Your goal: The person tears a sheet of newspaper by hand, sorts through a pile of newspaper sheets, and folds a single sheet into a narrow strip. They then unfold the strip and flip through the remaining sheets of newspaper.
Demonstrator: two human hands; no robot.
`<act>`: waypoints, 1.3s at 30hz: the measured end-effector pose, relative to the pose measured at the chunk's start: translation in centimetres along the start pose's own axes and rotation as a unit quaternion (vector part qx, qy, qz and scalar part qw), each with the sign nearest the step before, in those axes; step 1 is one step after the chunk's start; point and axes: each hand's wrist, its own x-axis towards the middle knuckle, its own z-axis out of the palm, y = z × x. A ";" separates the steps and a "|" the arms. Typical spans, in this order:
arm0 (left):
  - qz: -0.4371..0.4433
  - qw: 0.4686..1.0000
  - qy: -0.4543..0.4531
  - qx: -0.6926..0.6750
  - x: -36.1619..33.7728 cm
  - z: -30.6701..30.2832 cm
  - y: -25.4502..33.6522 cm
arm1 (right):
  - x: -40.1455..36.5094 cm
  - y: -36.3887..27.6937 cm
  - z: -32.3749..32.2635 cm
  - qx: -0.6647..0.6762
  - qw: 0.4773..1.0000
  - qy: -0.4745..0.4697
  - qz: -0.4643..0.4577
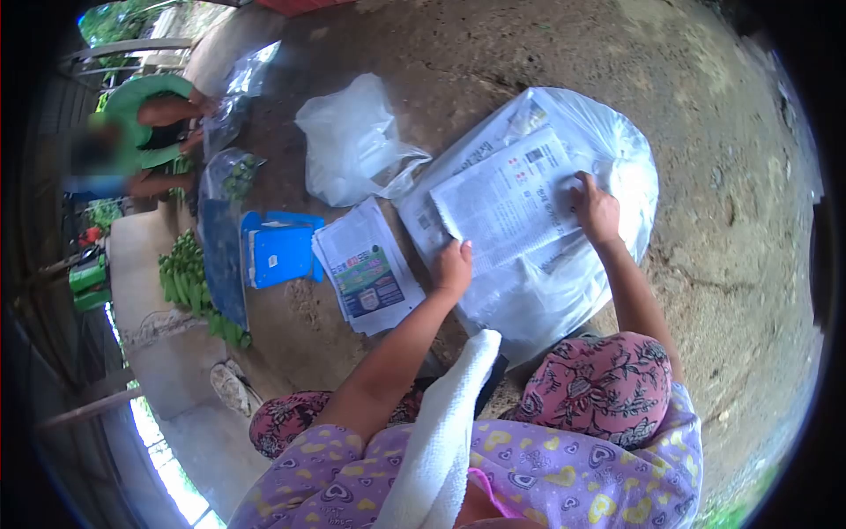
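Note:
A folded newspaper sheet (502, 201) lies over a large clear plastic bag (630, 167), and more printed paper shows through the plastic. My left hand (454, 267) is closed on the sheet's lower left edge, thumb on top. At the right edge, my right hand (597, 210) has its fingers curled in on the paper. To the left of my left forearm is a stack of newspapers (366, 269) with a colored advertisement on top. What lies deeper in the bag is hard to make out.
A crumpled clear bag (352, 141) lies beyond the newspaper stack. Left of the stack stands a blue scale-like box (284, 251), near green produce (183, 275). Another person in green (145, 101) sits at the far left, hands by plastic bags. A white towel (445, 423) hangs before me.

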 end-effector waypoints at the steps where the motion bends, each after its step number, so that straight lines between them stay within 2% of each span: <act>1: 0.008 1.000 0.004 0.012 0.0 0.0 -0.1 | 0.1 -0.1 -0.2 0.001 1.000 -0.014 0.006; 16: -0.003 1.000 0.001 0.015 0.0 -0.1 0.3 | 0.4 0.3 0.7 -0.025 0.999 -0.028 0.011; 22: 0.019 0.996 0.009 0.087 -0.6 0.0 0.2 | 0.2 0.3 1.1 -0.037 0.999 -0.012 -0.008; 31: 0.031 0.997 0.050 -0.048 -1.5 -0.4 0.1 | 0.2 0.3 1.0 -0.048 0.999 -0.016 -0.021; 34: -0.072 0.990 -0.025 -0.116 -1.9 -2.5 1.7 | 0.2 0.2 1.0 -0.044 0.999 -0.017 -0.024; 37: 0.096 0.984 0.150 0.021 -1.3 -2.4 0.8 | 0.2 0.1 0.9 -0.061 0.998 -0.030 -0.011; 39: 0.226 0.966 0.088 0.092 -0.8 -2.8 0.4 | 0.2 0.0 0.7 -0.062 0.997 -0.033 -0.012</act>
